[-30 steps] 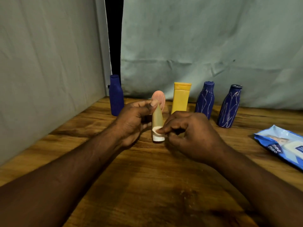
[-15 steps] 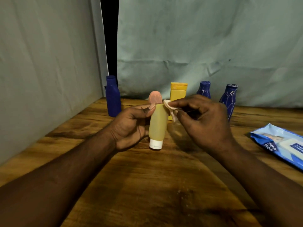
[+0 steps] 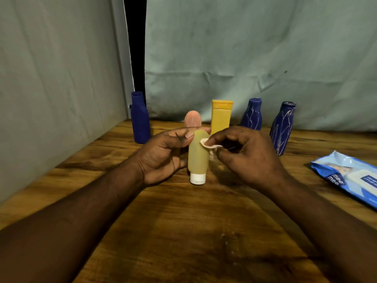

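A pale yellow tube [image 3: 197, 156] stands upside down on its white cap [image 3: 197, 178] in the middle of the wooden table [image 3: 183, 231]. My left hand [image 3: 163, 154] holds the tube's upper part between thumb and fingers from the left. My right hand [image 3: 242, 154] pinches a small white wipe [image 3: 208, 144] and presses it against the tube's upper right side.
Along the back stand a plain blue bottle [image 3: 140, 117], a pink tube [image 3: 193, 119], a yellow bottle [image 3: 221, 117] and two scratched blue bottles [image 3: 252, 114] [image 3: 283, 128]. A blue wipes pack [image 3: 350, 178] lies at the right. Cloth walls close the left and back.
A second ago my right hand was at the tube's cap; it rose to the tube's top with the wipe. The tube turned its broad face toward me.
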